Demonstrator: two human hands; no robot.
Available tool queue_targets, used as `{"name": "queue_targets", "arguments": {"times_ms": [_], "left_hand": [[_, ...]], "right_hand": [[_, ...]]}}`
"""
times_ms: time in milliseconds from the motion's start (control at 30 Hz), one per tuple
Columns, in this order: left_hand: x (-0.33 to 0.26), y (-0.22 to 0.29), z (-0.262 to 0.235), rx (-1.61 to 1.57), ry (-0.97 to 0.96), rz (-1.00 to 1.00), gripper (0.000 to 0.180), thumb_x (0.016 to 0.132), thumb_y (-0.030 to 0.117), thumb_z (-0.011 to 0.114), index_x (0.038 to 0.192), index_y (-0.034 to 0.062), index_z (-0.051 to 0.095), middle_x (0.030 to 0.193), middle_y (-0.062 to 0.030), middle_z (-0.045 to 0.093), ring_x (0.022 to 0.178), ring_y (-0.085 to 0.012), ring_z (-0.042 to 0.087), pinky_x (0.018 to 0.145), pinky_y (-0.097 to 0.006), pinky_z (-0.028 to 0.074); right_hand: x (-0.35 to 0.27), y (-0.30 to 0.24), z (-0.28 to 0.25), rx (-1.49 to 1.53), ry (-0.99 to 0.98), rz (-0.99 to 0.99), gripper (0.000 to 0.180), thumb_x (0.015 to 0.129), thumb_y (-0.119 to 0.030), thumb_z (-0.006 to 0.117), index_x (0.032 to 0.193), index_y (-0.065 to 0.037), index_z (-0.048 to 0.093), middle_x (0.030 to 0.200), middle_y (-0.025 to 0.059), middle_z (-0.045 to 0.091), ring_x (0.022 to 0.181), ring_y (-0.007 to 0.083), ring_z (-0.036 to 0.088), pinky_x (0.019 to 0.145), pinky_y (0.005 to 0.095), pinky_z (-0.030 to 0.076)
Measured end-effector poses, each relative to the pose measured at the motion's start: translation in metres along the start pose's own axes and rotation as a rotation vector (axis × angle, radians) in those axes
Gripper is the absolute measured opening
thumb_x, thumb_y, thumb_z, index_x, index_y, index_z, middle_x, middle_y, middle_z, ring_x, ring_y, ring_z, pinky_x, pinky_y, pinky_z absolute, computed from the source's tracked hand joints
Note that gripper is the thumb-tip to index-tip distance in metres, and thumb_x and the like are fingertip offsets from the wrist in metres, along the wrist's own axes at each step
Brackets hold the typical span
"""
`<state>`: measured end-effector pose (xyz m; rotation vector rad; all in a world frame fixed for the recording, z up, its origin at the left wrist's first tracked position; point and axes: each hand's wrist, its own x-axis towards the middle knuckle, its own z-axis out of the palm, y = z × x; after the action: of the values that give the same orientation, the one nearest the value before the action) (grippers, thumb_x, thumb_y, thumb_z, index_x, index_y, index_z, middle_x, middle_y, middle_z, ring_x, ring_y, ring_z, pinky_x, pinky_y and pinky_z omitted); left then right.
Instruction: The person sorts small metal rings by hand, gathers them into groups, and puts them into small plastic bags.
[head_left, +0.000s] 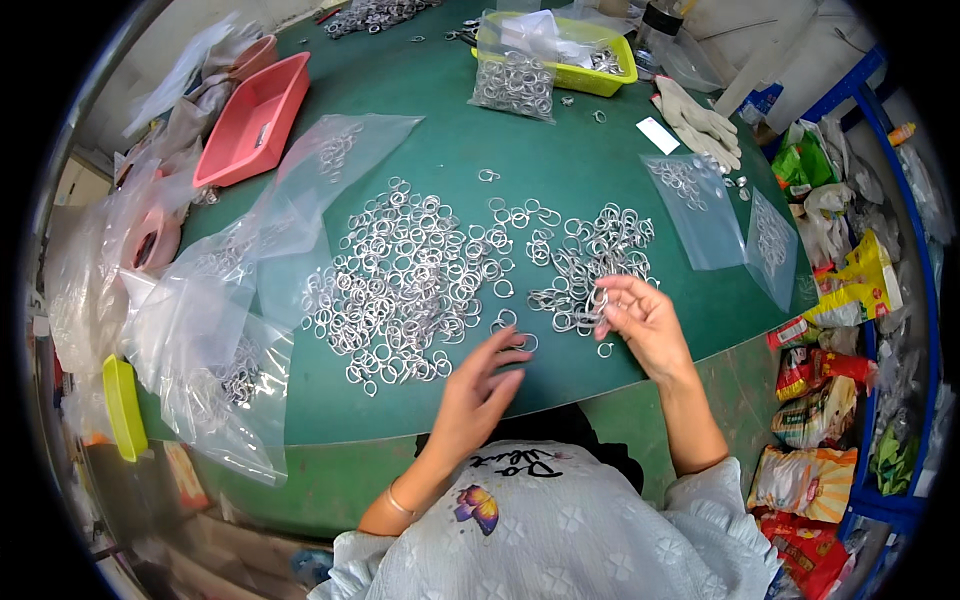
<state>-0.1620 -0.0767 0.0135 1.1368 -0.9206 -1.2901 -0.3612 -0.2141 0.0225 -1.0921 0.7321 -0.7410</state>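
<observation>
one green table, two hands, two near ring piles

A broad green table with a curving near edge fills the middle of the room, a pale wall beyond it. At the right stands a blue shelf frame beside colourful plastic packets, and scuffed green floor shows below the table under bright, fairly even light.

Green table, silver rings, clear bags, pink tray
</observation>
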Motion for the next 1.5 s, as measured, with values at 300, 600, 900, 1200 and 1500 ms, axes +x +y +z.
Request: {"name": "queue_targets", "arguments": {"times_ms": [300,600,900,1200,1500], "left_hand": [[0.024,-0.018,0.018,-0.114,0.06,-0.083,0.019,0.087,-0.003,0.057,0.105,-0.0081,0.057,0.102,-0.0144,0.062,0.08,-0.0148,0.063,0.071,-0.026,0.053],[0.019,-0.023,0.019,-0.134,0.141,0.024,0.014,0.089,-0.001,0.055,0.1,-0.0073,0.059,0.093,-0.0149,0.065,0.078,-0.0171,0.064,0.07,-0.026,0.054],[0.025,-0.023,0.007,-0.592,0.095,-0.208,0.014,0.091,0.006,0.053,0.1,-0.0031,0.058,0.092,-0.012,0.064,0.076,-0.0141,0.062,0.069,-0.024,0.053],[0.023,-0.026,-0.003,-0.896,-0.124,-0.234,0.014,0.092,0.011,0.052,0.099,-0.0001,0.059,0.089,-0.0084,0.063,0.076,-0.0131,0.06,0.07,-0.026,0.051],[0.019,-0.011,0.011,-0.6,0.041,-0.259,0.019,0.093,0.014,0.052,0.107,0.001,0.053,0.092,-0.0073,0.062,0.08,-0.0125,0.059,0.065,-0.024,0.051]], "right_hand": [[-0.016,0.018,0.037,0.04,-0.059,-0.113,0.02,0.088,0.005,0.052,0.108,0.002,0.049,0.098,0.0097,0.057,0.088,0.0166,0.061,0.075,0.0293,0.054],[-0.011,0.03,0.039,0.137,0.029,-0.056,0.022,0.089,0.004,0.052,0.111,0.003,0.049,0.098,0.0088,0.056,0.086,0.0154,0.059,0.077,0.0291,0.052],[-0.011,0.031,0.045,-0.343,-0.014,-0.204,0.042,0.084,0.005,0.054,0.125,0.0,0.049,0.121,0.0086,0.049,0.105,0.0157,0.051,0.083,0.0261,0.045],[-0.008,0.026,0.05,-0.455,-0.107,-0.258,0.019,0.084,-0.001,0.059,0.103,0.001,0.061,0.093,0.0078,0.063,0.08,0.0134,0.058,0.069,0.0261,0.046],[-0.012,0.028,0.058,-0.056,-0.078,-0.137,0.008,0.091,-0.003,0.053,0.093,0.003,0.058,0.086,0.0037,0.058,0.077,0.0091,0.055,0.065,0.0223,0.044]]}}
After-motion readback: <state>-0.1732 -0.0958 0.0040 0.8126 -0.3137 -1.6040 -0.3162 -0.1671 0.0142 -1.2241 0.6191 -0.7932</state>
